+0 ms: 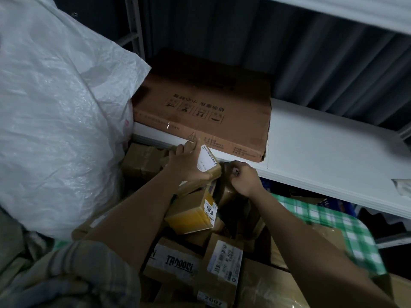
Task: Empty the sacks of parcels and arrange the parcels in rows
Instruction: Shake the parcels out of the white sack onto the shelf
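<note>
Holding small box (205, 166) in left hand (185, 165), grip wrapped round its end, just below shelf (322, 152) edge. Looks light, stiff cardboard, taped sides maybe slick; take across short faces. Right hand (245, 180) grip clenched on brown parcel (229, 192) atop pile.

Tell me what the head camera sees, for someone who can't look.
The left hand holds a small labelled parcel over piled cardboard boxes; the right hand grips another parcel. A flat carton lies on the white shelf.
</note>
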